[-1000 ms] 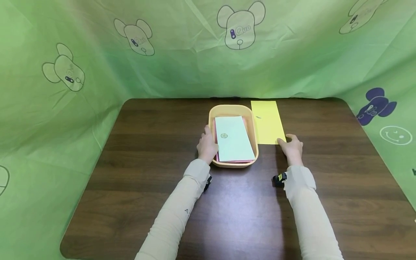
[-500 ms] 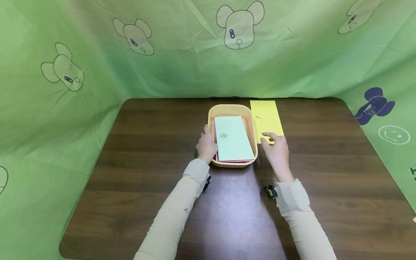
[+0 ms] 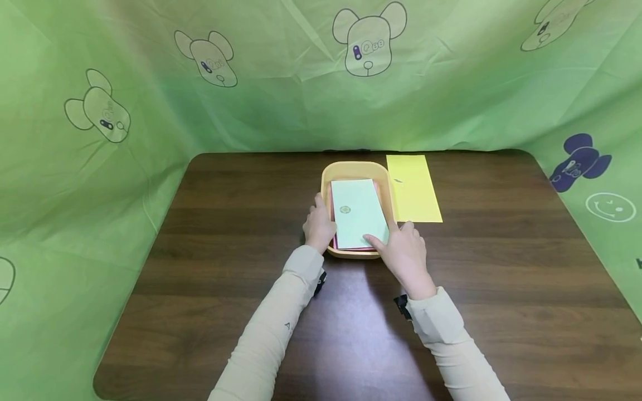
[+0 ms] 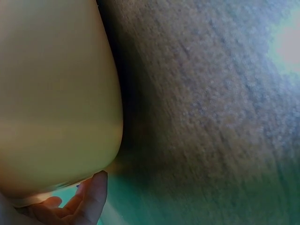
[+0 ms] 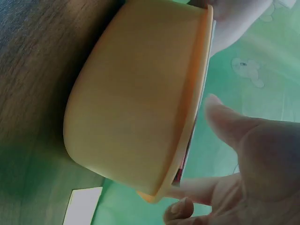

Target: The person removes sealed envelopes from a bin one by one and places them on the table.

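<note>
A pale orange plastic basket [image 3: 353, 165] stands near the table's back edge. Inside it a mint sheet of paper [image 3: 357, 209] with a small round emblem lies over pink sheets. My left hand [image 3: 319, 225] grips the basket's left side, thumb at the rim; its curled fingers also show in the left wrist view, against the basket wall [image 4: 56, 93]. At the near right corner is my right hand [image 3: 405, 253]. Its spread thumb extends above the mint sheet, apart from it in the right wrist view, and a forefinger reaches the rim.
A yellow sheet of paper [image 3: 415, 192] lies flat behind my right hand, just right of the basket. Green printed cloth [image 3: 281, 111] hangs behind and at both sides of the dark wooden table [image 3: 241, 223].
My right hand has moved left from the yellow sheet's near right corner to the basket's near right corner. My left hand and the basket have stayed in place.
</note>
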`<state>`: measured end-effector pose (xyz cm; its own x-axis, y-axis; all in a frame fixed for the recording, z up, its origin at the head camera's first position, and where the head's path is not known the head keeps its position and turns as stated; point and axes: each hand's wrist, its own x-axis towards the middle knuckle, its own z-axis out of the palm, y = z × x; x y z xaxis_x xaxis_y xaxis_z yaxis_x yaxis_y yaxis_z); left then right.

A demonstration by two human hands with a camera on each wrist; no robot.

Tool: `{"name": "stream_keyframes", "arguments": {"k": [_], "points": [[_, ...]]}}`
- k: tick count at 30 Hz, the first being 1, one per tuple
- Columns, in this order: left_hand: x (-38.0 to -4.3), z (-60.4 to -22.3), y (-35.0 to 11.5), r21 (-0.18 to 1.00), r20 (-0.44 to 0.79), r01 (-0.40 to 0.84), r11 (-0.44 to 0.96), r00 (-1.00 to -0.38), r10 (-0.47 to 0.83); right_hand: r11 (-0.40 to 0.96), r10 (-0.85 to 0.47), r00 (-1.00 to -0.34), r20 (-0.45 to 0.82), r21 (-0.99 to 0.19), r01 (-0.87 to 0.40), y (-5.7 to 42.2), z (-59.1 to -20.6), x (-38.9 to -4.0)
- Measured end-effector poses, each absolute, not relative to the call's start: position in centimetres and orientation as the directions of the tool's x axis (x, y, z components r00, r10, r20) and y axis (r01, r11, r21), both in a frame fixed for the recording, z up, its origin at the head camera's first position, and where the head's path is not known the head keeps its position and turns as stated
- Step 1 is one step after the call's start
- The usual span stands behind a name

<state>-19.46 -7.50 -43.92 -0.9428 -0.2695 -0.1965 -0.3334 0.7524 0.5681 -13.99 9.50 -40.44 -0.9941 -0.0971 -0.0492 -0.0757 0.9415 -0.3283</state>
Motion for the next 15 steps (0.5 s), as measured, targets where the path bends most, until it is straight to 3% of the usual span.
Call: {"name": "stream_keyframes", "arguments": {"k": [5,15], "points": [[-19.49,-43.92,-7.51,0.576,-0.195,-0.332,0.747,-0.943,-0.269,0.955,-0.084,-0.994,-0.063,-0.290,-0.063,9.14,-40.71,-13.86],[-19.45,-43.81,-7.60,0.579,-0.195,-0.331,0.745,-0.944,-0.267,0.942,-0.054,-0.998,-0.032,-0.333,-0.040,8.73,-40.89,-13.78]]}}
